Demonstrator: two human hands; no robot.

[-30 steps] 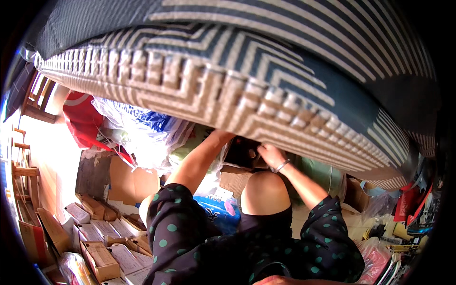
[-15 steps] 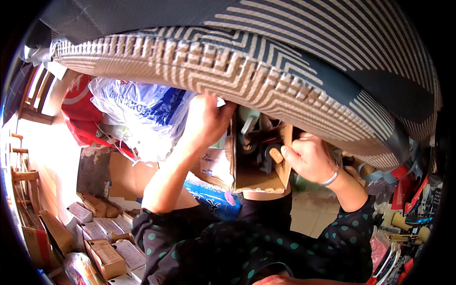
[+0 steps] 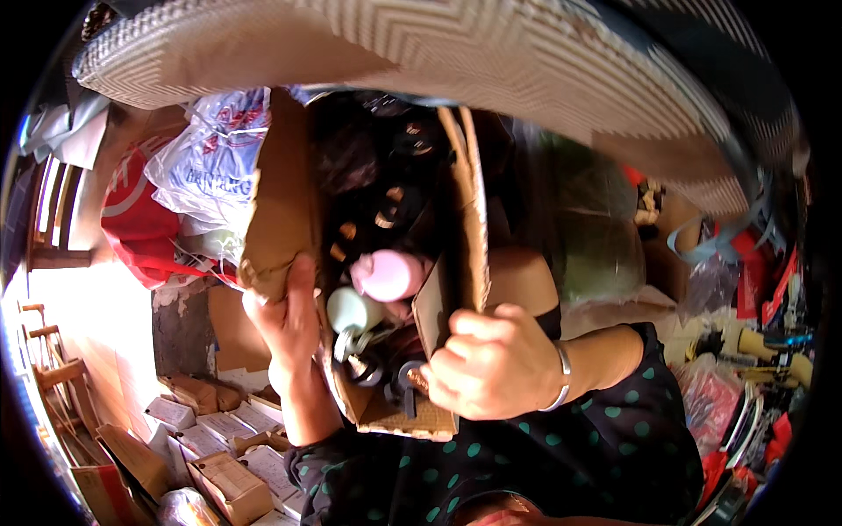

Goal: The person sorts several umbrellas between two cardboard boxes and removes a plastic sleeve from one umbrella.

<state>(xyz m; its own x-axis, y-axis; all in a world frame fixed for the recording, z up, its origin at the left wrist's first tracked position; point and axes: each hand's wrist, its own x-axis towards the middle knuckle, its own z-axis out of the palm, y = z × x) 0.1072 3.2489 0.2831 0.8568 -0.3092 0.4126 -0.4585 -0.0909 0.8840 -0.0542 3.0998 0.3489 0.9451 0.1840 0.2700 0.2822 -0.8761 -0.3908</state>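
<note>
A long, open cardboard box (image 3: 282, 188) is in front of me, its near end close to my body. My left hand (image 3: 288, 326) grips its left flap, thumb on the inner face. Closed into a fist, my right hand (image 3: 491, 361) holds the right side near the front corner; the exact edge under the fingers is hidden. Inside lie a pink round-topped item (image 3: 388, 274), a pale green round item (image 3: 353, 310) and several black pieces, too dark to name. A black piece with a small tan part (image 3: 412, 384) sits by my right fingers.
A large patterned tan and dark padded thing (image 3: 421, 53) overhangs the top. White-blue plastic bags (image 3: 206, 167) and a red bag (image 3: 132, 219) lie left. Several small cartons (image 3: 230, 486) stand lower left, a clear bag (image 3: 601, 254) right, and packaged goods (image 3: 710, 386) far right.
The box has come out toward me from beneath the overhanging thing, so more of its inside shows. My left hand has moved down along it, and my right hand down and to the left.
</note>
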